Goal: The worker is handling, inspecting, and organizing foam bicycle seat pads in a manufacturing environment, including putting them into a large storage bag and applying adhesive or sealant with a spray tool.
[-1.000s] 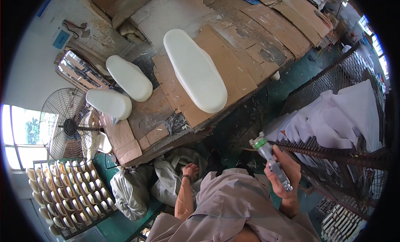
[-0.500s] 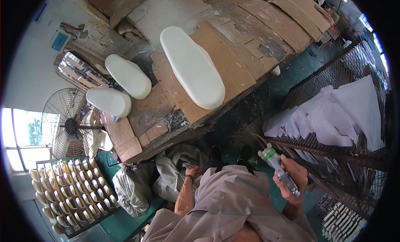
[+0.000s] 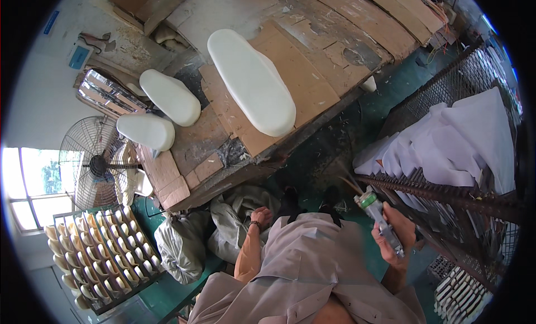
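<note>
My right hand [image 3: 397, 228] is closed around a grey metal hand tool [image 3: 384, 223] with a green band near its front end. A thin brownish piece sticks out from that end, blurred at its tip. The tool is in the air beside the dark rack, well away from the bench. My left hand [image 3: 261, 216] hangs low with loosely bent fingers, in front of the pale sacks, and nothing shows in it. On the workbench lies a long white foam-like form [image 3: 251, 81], rounded at both ends. Two smaller white forms [image 3: 170, 97] lie to its left.
Worn cardboard [image 3: 312, 84] covers the bench. A floor fan [image 3: 97, 165] stands at the left, above a rack of cream curved pieces [image 3: 103, 254]. Tied sacks [image 3: 180, 248] sit below the bench. At the right, a rusty mesh rack [image 3: 446, 193] holds white sheets [image 3: 446, 142].
The view has shifted slightly, and the long form appears a little farther up and left. My right hand, still gripping the tool, is slightly farther right; my left hand is slightly higher.
</note>
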Motion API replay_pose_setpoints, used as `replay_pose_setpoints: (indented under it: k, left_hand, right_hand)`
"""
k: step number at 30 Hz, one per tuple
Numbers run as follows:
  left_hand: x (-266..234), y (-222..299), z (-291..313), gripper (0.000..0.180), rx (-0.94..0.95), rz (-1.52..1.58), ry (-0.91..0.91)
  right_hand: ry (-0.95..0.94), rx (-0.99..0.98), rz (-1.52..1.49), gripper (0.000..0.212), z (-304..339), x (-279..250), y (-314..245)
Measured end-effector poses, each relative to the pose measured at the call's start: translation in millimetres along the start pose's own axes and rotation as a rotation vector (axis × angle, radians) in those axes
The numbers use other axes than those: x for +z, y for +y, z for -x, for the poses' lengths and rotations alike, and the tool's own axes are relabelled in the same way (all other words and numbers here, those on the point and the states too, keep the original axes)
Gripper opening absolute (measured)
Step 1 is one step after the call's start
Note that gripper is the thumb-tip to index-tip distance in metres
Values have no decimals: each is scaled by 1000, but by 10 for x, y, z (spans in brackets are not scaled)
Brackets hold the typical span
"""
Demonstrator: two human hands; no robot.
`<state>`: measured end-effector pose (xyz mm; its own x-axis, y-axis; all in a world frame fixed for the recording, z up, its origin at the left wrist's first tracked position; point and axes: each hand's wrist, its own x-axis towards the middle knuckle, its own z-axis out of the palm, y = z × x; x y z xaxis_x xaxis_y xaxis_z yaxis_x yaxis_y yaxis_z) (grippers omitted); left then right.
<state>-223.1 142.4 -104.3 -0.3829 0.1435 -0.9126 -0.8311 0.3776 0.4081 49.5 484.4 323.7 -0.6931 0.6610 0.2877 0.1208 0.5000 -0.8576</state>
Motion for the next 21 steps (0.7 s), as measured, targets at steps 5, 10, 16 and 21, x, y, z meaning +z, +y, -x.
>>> replay_pose_setpoints:
  k: [5, 10, 16, 21]
  left_hand:
    - [65, -39, 94, 34, -2, 45, -47]
    - [137, -122, 161, 32, -20, 29, 33]
    - [57, -252, 92, 35, 7, -103, 45]
    - [176, -171, 150, 34, -8, -95, 58]
  right_hand:
    - [-100, -50, -41, 45, 87, -108, 137]
    - [-83, -15, 2, 46, 190, -204, 248]
    - [-179, -48, -88, 48, 209, -266, 298]
    - [-142, 32, -88, 46, 301, -330, 336]
